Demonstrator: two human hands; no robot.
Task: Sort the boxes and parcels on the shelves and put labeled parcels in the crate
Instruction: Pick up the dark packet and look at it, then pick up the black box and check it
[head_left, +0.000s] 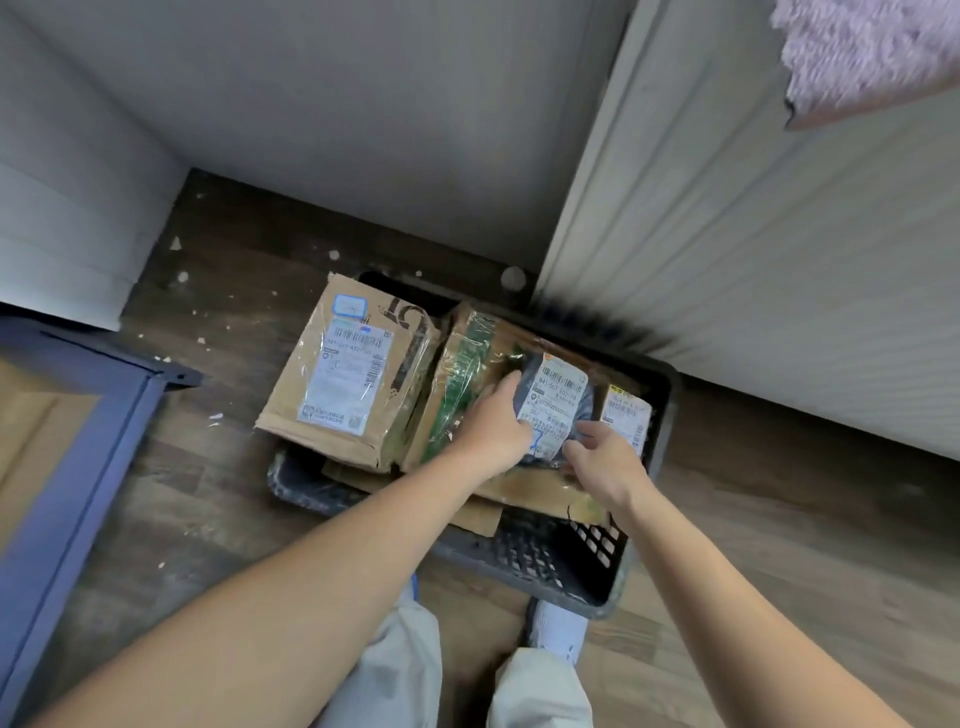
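- Partly hidden: the black plastic lattice crate (550, 561) is sitting on the wooden plank floor (208, 493), with parcels covering its far rim and most of its bed.
- The grey plastic mailer parcel with a white barcode label (558, 402) is lying tilted over the crate's right half. Both hands are hiding its near edge, and the label print is blurring past reading.
- The left hand (493, 423) is gripping the mailer's left edge. The right hand (605, 457) is pinching its near right corner. The hands are sitting close together, both clamped on this one parcel.
- Cannot tell whether the mailer is resting on the boxes beneath or hanging clear of them.
- Count, parcels at the crate: four.
  - One large brown cardboard box with a white label (348, 374) is leaning out over the left rim.
  - One tape-wrapped cardboard box with green print (462, 379) is standing just beside it.
  - The mailer.
  - One small yellow-brown labelled box (626, 415) is sitting against the right wall, partly behind the mailer.
- One flat cardboard sheet (524, 493) is lying underneath, its extent hidden.
- The frame edge is cutting off one blue metal shelf frame (104, 415) at left and one lilac fluffy fabric (872, 52) at top right.
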